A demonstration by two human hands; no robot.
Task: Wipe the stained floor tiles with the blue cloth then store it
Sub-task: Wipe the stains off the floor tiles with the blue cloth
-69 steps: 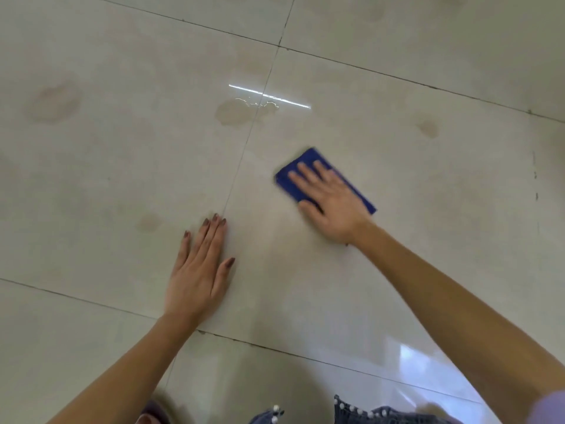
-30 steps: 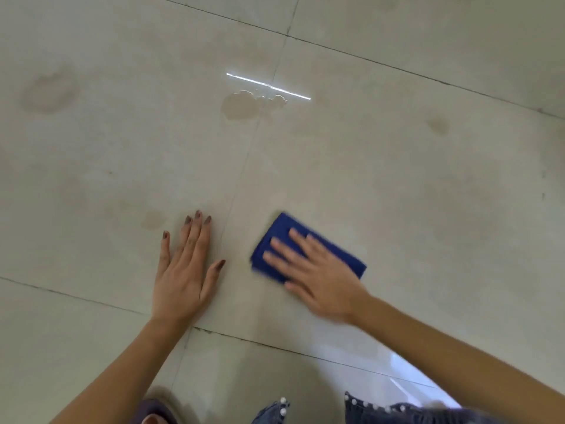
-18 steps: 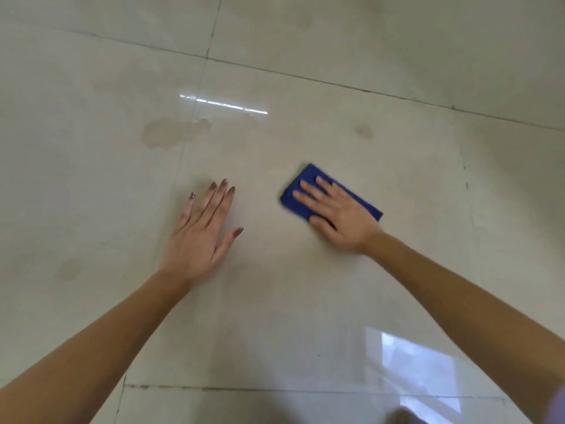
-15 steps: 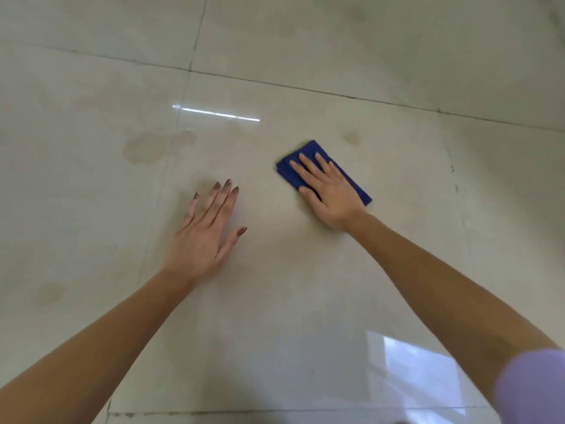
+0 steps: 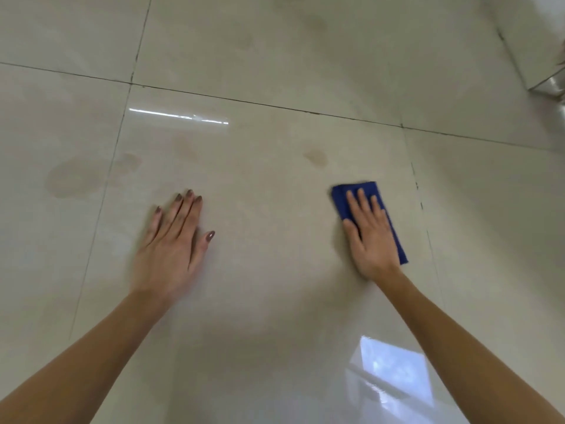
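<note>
A folded blue cloth [image 5: 342,200] lies flat on the glossy beige floor tiles [image 5: 269,270]. My right hand [image 5: 368,237] presses down on the cloth with fingers together, covering most of it. My left hand [image 5: 174,243] rests flat on the tile to the left, fingers spread, holding nothing. A small brown stain [image 5: 315,156] sits just ahead and left of the cloth. A larger pale stain [image 5: 79,179] spreads across the grout line at the left.
Dark grout lines [image 5: 269,104] cross the floor ahead. A shiny metal base or edge [image 5: 550,84] shows at the far right. A bright window reflection [image 5: 394,371] lies on the tile near my right forearm.
My right hand has slid the cloth to the right, away from my left hand and nearer the right grout line. The view has shifted; my left hand stays planted.
</note>
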